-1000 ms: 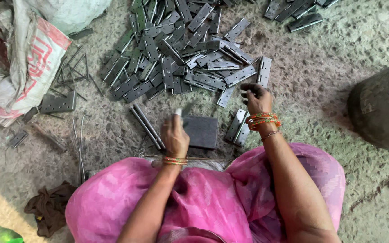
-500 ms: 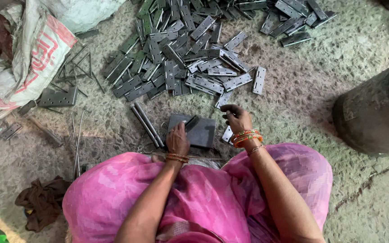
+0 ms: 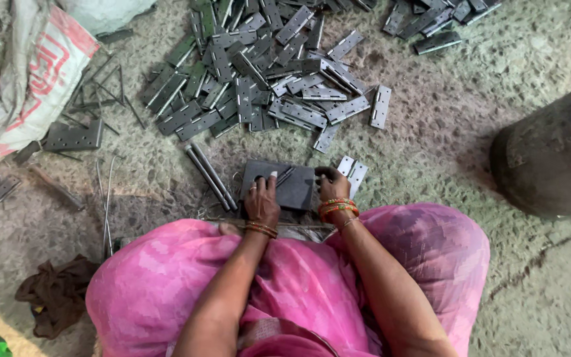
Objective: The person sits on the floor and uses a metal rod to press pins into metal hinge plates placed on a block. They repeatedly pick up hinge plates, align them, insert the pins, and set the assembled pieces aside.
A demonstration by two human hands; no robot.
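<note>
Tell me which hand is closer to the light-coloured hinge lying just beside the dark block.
Right. The right hand sits at the block's right edge, almost touching the light hinge. The left hand rests on the block, farther from it.

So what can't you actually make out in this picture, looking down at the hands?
- Right hand: its fingers curl under, so what it holds is hidden.
- Dark block: the near edge is covered by the left hand.
- Small piece on the block: too small to identify.
- Dark drum: cut off by the right edge.
- Sack: cut off by the left edge.
</note>
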